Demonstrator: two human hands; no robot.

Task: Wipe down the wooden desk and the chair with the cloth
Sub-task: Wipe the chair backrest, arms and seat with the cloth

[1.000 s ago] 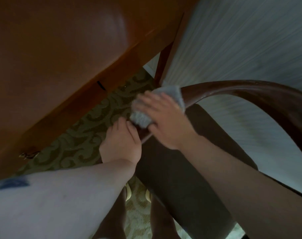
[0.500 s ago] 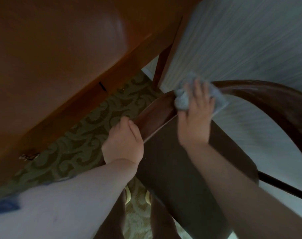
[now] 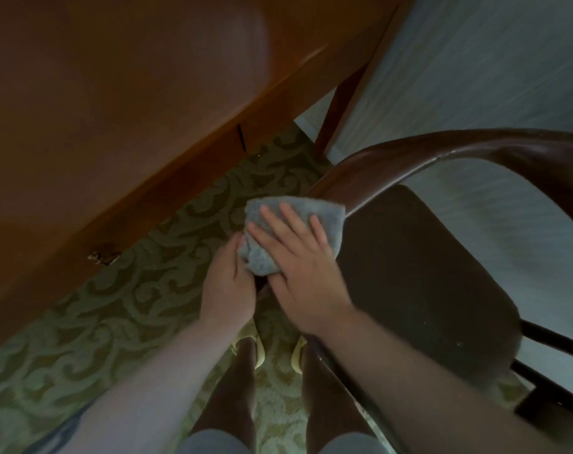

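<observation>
**Cloth pressed on the chair arm, desk close above**

Nearest, below both hands, the person's legs point(image 3: 236, 398) stand on the carpet point(image 3: 121, 309), with pale slippers point(image 3: 259, 348) showing just under the wrists.

The left hand point(image 3: 228, 286) curls over the near end of the chair's curved arm rail point(image 3: 393, 165), fingers bent round the wood, its fingertips touching the lower left edge of the cloth point(image 3: 324, 217). The right hand point(image 3: 298, 273) lies just beside it, on top of the cloth, fingers straight and spread, pressing the grey-blue cloth flat onto the rail. The cloth is bunched under the palm and sticks out beyond the fingertips and to their right. The frame is blurred with motion, so the finer grip is hard to read.

To the right of the right hand sits the dark seat point(image 3: 426, 273) of the chair, tilted in view, with dark rungs point(image 3: 553, 342) beyond its far right edge. The rail sweeps up from the cloth and arches away to the right.

Left of and above the hands, the desk point(image 3: 115, 109) fills the upper frame; its front edge runs diagonally, near the cloth but apart from it, with carpet between. A small metal fitting point(image 3: 103, 258) shows on that edge, left of the left hand. Beyond the fingertips a desk leg point(image 3: 341, 109) stands against the pale wall point(image 3: 475, 77).
</observation>
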